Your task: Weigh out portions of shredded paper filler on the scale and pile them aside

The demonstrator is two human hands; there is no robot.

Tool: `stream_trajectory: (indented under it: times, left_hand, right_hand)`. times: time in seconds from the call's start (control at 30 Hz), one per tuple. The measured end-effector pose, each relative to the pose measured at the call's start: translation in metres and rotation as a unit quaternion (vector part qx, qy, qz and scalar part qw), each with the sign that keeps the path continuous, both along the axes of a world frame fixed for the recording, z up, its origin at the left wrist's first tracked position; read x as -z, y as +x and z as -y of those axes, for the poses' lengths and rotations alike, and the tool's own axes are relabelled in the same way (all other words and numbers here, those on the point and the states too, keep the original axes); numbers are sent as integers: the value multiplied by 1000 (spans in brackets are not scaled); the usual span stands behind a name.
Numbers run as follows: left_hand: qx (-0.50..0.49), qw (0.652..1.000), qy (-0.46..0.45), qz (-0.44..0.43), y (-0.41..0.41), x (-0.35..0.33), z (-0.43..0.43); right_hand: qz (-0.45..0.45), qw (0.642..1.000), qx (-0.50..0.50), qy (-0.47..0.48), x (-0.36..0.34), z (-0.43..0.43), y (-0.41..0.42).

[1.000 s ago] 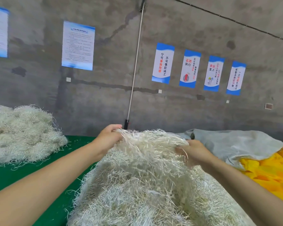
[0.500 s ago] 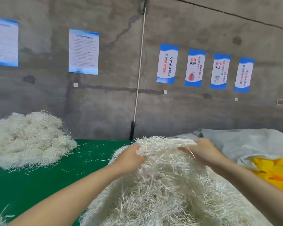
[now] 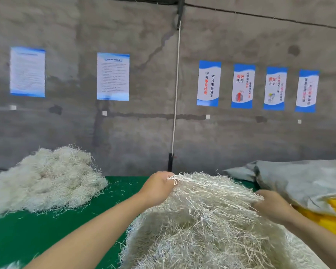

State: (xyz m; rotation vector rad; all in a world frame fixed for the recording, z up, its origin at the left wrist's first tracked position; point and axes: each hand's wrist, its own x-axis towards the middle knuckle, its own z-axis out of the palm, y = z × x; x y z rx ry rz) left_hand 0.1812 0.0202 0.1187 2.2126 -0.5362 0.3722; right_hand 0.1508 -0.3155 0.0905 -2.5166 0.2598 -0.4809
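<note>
Both hands grip the crest of the large heap of off-white shredded paper filler (image 3: 202, 230), which fills the foreground at six o'clock: the left hand (image 3: 157, 188) pinches strands at the heap's eleven o'clock, the right hand (image 3: 270, 207) curls its fingers into strands at two o'clock, and the tuft they hold runs lengthwise between them. The smaller off-white pile of shredded paper (image 3: 45, 179) lies well apart at ten o'clock on the green table covering (image 3: 47, 230), nearer the left hand; no scale is in view.
</note>
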Motion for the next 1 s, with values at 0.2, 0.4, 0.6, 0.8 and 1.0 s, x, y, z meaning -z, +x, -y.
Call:
stream_trajectory:
  times: [0.2, 0.4, 0.6, 0.8, 1.0]
  left_hand:
    - [-82, 995, -7, 50, 0, -2, 2]
    - [-147, 988, -16, 35, 1, 4, 3]
    - [-154, 988, 10, 32, 1, 13, 4]
    - [-179, 972, 109, 106, 4, 16, 1]
    - [-227, 963, 120, 78, 12, 27, -6]
  right_hand:
    - [52, 999, 16, -3, -1, -1, 6]
    - [62, 997, 27, 46, 4, 1, 6]
    - [39, 997, 61, -1, 4, 17, 0]
    - [112, 985, 57, -119, 4, 27, -10]
    - [-27, 930, -46, 363, -16, 26, -17]
